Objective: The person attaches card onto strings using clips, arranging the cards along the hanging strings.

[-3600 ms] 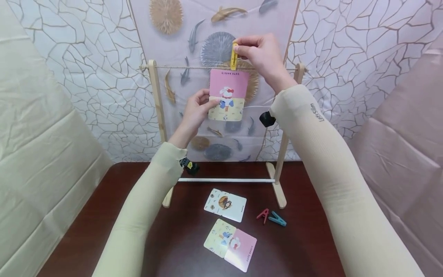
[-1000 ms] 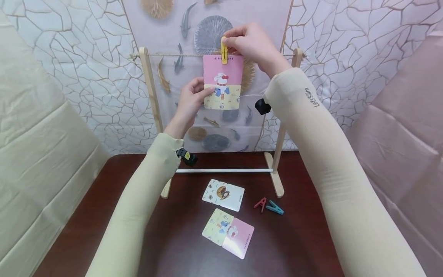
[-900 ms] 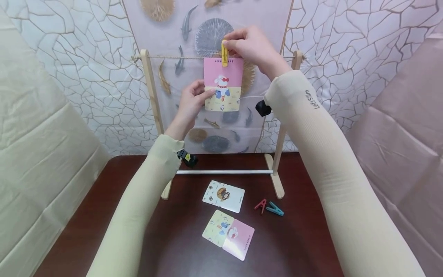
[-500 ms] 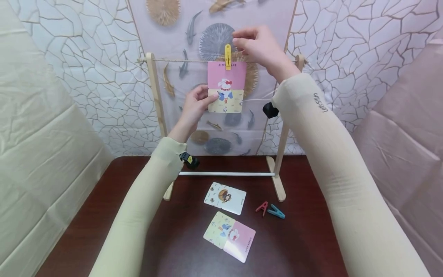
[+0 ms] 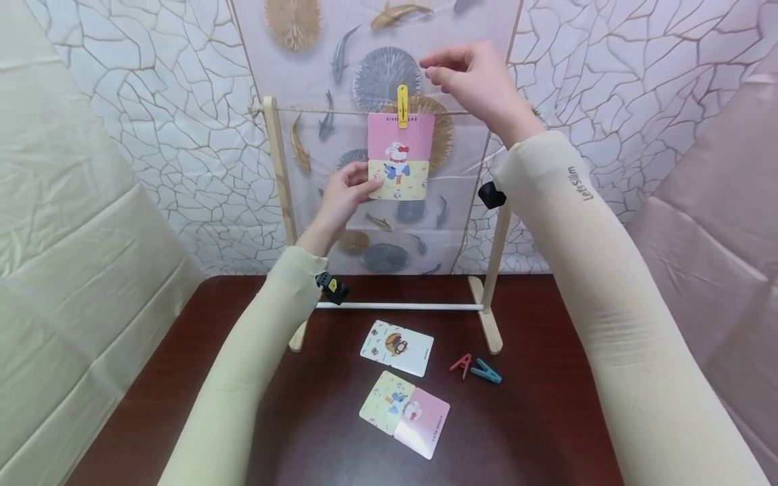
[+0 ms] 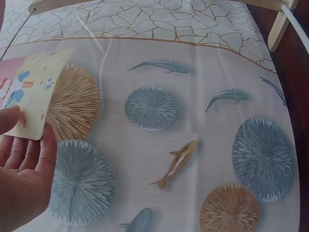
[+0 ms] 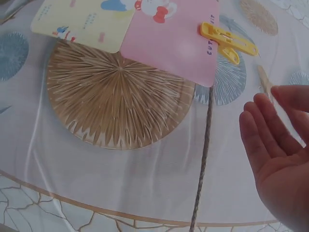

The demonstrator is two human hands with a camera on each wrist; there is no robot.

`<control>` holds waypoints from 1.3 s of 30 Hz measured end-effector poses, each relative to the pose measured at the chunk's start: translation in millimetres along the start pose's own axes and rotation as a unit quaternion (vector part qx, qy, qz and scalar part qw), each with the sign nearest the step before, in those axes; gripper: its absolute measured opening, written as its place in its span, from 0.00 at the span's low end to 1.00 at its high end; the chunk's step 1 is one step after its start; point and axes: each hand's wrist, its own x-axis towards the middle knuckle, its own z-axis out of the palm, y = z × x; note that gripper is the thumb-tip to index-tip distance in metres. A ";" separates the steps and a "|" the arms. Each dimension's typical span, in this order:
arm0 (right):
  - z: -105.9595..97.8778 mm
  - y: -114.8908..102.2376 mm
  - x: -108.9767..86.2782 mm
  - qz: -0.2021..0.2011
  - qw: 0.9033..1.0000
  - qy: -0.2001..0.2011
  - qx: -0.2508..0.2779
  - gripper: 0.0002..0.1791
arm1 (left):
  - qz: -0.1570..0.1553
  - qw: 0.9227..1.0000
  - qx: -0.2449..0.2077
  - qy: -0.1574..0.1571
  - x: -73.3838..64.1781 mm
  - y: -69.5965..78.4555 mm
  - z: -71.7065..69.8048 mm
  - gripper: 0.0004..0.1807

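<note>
A pink and yellow rabbit card [image 5: 413, 145] hangs from the rope [image 5: 304, 110], held at its top edge by a yellow clothespin [image 5: 402, 108]. My left hand [image 5: 340, 202] pinches the card's lower left edge, thumb in front and fingers behind, as the left wrist view also shows. Up and to the right of the clothespin is my right hand [image 5: 477, 84], apart from it. In the right wrist view the right hand [image 7: 280, 150] has loosely bent fingers with nothing between them, and the clothespin [image 7: 229, 41] grips the card by itself.
A wooden stand [image 5: 279, 169] carries the rope, with a white bar [image 5: 401, 306] low across it. On the dark table [image 5: 498, 439] lie a white bear card [image 5: 416, 351], a second rabbit card [image 5: 425, 418], a red clothespin [image 5: 462, 364] and a blue clothespin [image 5: 486, 371].
My right hand has let go of the yellow clothespin and moved up and right from it. The clothespin has come down over the card's top edge. My left hand still pinches the card.
</note>
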 end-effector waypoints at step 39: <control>30.6 2.3 4.6 0.004 0.996 -0.012 -0.089 0.15 | 0.009 1.000 0.009 0.000 -2.6 -12.0 5.1 0.14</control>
